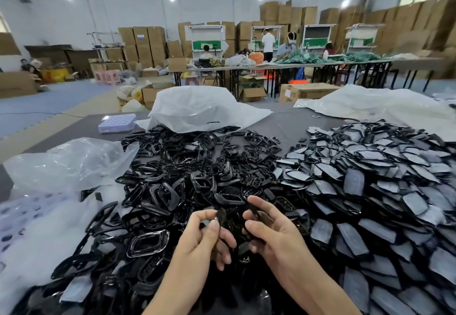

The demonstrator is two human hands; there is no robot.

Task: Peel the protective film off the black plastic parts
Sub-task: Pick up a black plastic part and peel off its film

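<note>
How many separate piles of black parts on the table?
2. Glossy frames centre-left; grey-faced pieces on the right. More may be hidden under the plastic bags.

left hand (202, 238) pinching dark film piece (221, 216) lower centre, right hand (269, 233) holding black part (255, 213), glossy frames pile (172, 179) centre-left, film-covered pile (370, 179) right

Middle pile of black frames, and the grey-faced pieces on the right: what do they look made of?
Black frames: hard moulded plastic, glossy, with sharp white highlights along the rims. Grey-faced pieces: probably the same black plastic, judging by the dark edges, under a dull matte grey film that shows no glare. What the film itself is made of I cannot tell.
</note>
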